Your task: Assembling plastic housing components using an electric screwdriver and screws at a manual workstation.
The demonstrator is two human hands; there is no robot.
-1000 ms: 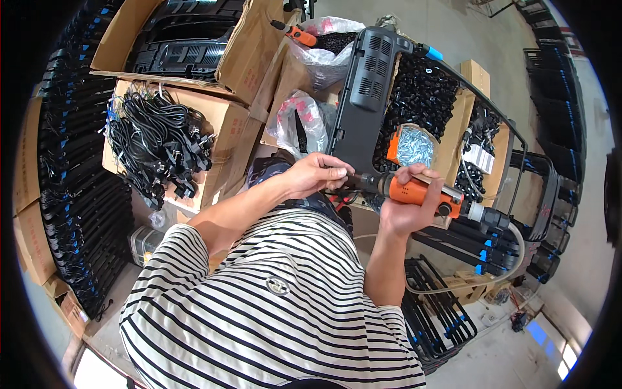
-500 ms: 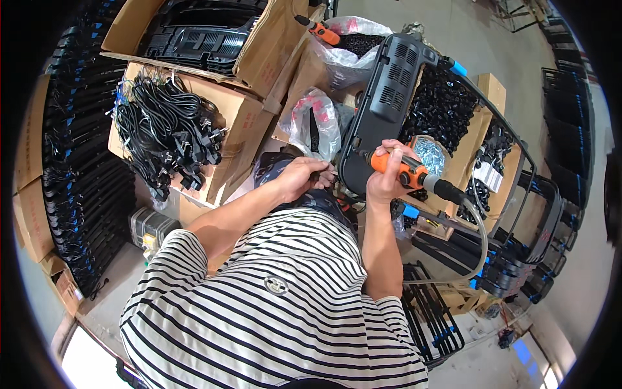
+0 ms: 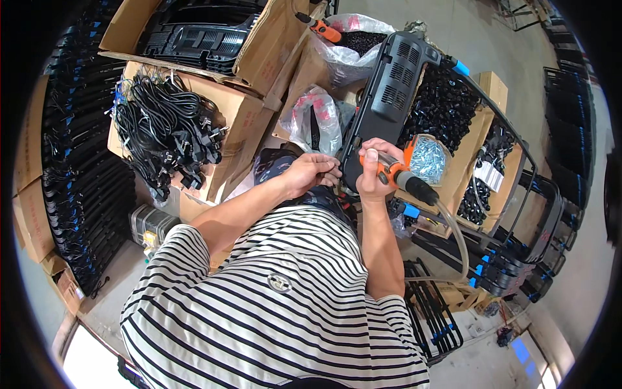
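Note:
My right hand [image 3: 373, 176] is wrapped round an orange and black air screwdriver [image 3: 409, 184], from whose rear a clear hose runs off. My fingers hide the tool's tip, which points toward the lower part of a black plastic housing [image 3: 394, 87] with slotted vents. At the housing's lower left edge, my left hand [image 3: 311, 174] has its fingertips pinched together; whatever sits between them is too small or hidden to make out. Just right of the tool lies an orange-rimmed container of silvery screws [image 3: 426, 163].
Beyond the screws stands a carton of small black parts [image 3: 444, 107]. A clear plastic bag [image 3: 314, 120] and a second orange screwdriver [image 3: 325, 30] are ahead. Coiled black power cords [image 3: 172, 123] lie on a carton at left. Black frames [image 3: 512, 272] are stacked at right.
My right hand has brought the screwdriver left, nearer my left hand, and the hose has swung with it. My left hand stays at the housing's edge, shifted only slightly.

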